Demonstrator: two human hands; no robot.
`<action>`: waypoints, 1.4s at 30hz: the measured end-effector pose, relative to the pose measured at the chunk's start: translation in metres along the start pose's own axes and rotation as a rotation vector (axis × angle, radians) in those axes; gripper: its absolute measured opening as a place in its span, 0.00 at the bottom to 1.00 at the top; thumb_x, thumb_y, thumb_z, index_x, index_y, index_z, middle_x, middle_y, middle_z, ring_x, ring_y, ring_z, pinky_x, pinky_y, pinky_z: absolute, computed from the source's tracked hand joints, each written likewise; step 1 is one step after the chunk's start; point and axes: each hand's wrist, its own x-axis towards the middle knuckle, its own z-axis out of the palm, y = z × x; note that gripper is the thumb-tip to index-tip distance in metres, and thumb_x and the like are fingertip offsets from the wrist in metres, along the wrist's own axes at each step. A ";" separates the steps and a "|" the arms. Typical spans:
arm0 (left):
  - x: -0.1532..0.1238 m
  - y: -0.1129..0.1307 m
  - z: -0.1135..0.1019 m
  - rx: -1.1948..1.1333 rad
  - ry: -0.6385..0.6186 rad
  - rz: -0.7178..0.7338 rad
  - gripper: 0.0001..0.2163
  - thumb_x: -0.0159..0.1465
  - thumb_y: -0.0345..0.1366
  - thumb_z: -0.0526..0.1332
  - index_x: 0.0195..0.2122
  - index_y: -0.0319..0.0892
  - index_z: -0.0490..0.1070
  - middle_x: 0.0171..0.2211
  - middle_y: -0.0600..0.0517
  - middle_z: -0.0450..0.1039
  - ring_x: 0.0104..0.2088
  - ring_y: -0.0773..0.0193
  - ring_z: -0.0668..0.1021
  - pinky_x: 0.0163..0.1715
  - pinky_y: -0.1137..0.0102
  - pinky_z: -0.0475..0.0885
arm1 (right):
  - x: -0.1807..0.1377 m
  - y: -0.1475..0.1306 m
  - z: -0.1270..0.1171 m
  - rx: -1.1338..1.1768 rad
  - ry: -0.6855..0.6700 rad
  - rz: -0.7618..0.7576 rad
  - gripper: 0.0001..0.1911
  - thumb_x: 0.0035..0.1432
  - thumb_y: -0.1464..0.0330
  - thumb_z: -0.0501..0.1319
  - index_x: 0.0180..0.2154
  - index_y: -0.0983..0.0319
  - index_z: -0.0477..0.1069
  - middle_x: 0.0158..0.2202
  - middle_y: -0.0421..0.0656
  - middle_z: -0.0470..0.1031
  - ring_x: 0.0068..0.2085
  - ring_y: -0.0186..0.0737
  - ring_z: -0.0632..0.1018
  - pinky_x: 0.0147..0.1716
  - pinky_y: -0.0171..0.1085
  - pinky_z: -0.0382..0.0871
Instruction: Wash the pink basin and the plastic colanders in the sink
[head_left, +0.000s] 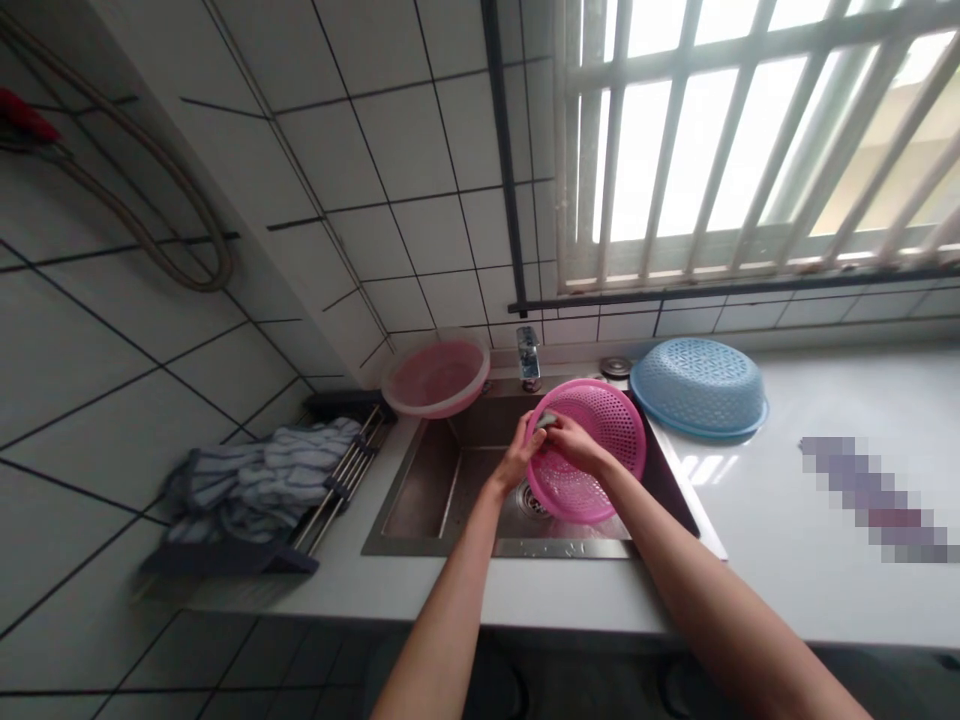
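A pink plastic colander (622, 430) is tilted over the steel sink (420, 490), its inside facing me. My left hand (517, 458) grips the colander's left rim, with the fingers partly behind it. My right hand (576, 442) reaches inside near that same rim, its fingers closed on a small pale grey-green pad (546, 420), perhaps a sponge. The two hands almost touch there. Below the colander, the sink drain (531, 500) partly shows. Behind it stands the chrome faucet (529, 355).
A pink basin (435, 378) leans at the sink's back left corner. Upside down on the right counter (795, 400) lies a blue basket (697, 385), near a drain plug (616, 367). Striped cloth (270, 475) lies on a rack (341, 490) at left. A blurred-out object (874, 500) is at far right.
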 end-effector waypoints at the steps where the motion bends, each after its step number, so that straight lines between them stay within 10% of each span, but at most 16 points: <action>1: 0.000 -0.001 -0.002 -0.008 0.028 -0.011 0.33 0.66 0.58 0.66 0.67 0.47 0.68 0.65 0.43 0.72 0.67 0.46 0.72 0.70 0.53 0.61 | -0.002 0.003 0.005 -0.044 -0.103 0.037 0.11 0.49 0.65 0.69 0.36 0.60 0.75 0.34 0.40 0.77 0.33 0.37 0.72 0.34 0.36 0.69; 4: 0.001 -0.004 -0.007 -0.012 0.076 -0.009 0.31 0.67 0.58 0.65 0.66 0.47 0.69 0.62 0.44 0.74 0.66 0.47 0.73 0.71 0.54 0.59 | -0.003 0.008 0.013 -0.097 -0.227 0.114 0.14 0.48 0.66 0.70 0.39 0.60 0.76 0.35 0.41 0.78 0.33 0.38 0.73 0.35 0.36 0.69; 11: -0.002 0.001 0.003 0.047 -0.020 0.013 0.32 0.66 0.56 0.68 0.67 0.47 0.67 0.67 0.42 0.70 0.68 0.47 0.70 0.71 0.57 0.59 | 0.009 -0.004 -0.013 0.087 0.292 -0.073 0.11 0.50 0.61 0.67 0.34 0.59 0.71 0.33 0.39 0.75 0.32 0.36 0.72 0.35 0.36 0.69; 18: 0.002 -0.004 -0.004 -0.046 0.054 -0.032 0.29 0.66 0.59 0.65 0.62 0.45 0.73 0.60 0.42 0.76 0.65 0.47 0.73 0.70 0.54 0.61 | -0.003 0.004 0.011 -0.135 -0.168 0.037 0.11 0.51 0.65 0.68 0.37 0.60 0.74 0.32 0.39 0.75 0.30 0.36 0.71 0.32 0.35 0.66; 25: 0.001 0.002 0.000 0.061 -0.025 -0.096 0.32 0.57 0.55 0.75 0.58 0.43 0.73 0.56 0.41 0.78 0.58 0.46 0.77 0.64 0.53 0.68 | 0.012 -0.003 -0.014 0.052 0.342 -0.038 0.12 0.51 0.60 0.65 0.35 0.58 0.67 0.30 0.37 0.71 0.29 0.36 0.70 0.30 0.34 0.66; 33: 0.001 -0.007 -0.014 -0.162 0.074 -0.240 0.37 0.59 0.64 0.70 0.62 0.44 0.74 0.59 0.40 0.79 0.62 0.43 0.78 0.66 0.49 0.68 | -0.003 0.014 0.017 -0.181 -0.262 0.148 0.16 0.46 0.67 0.67 0.40 0.61 0.77 0.33 0.41 0.77 0.30 0.36 0.73 0.30 0.34 0.66; 39: 0.004 -0.010 -0.009 -0.162 0.075 -0.192 0.35 0.60 0.63 0.70 0.61 0.45 0.77 0.66 0.42 0.73 0.72 0.44 0.67 0.74 0.52 0.54 | 0.007 0.001 0.007 -0.144 0.311 -0.121 0.12 0.48 0.63 0.64 0.37 0.60 0.74 0.36 0.43 0.78 0.36 0.41 0.74 0.38 0.38 0.70; 42: 0.006 -0.011 -0.003 -0.168 0.076 -0.211 0.34 0.61 0.64 0.68 0.60 0.45 0.78 0.64 0.41 0.75 0.72 0.43 0.67 0.73 0.52 0.57 | 0.007 -0.002 -0.001 -0.140 0.341 -0.137 0.11 0.49 0.63 0.63 0.36 0.60 0.73 0.34 0.42 0.77 0.33 0.39 0.72 0.35 0.36 0.69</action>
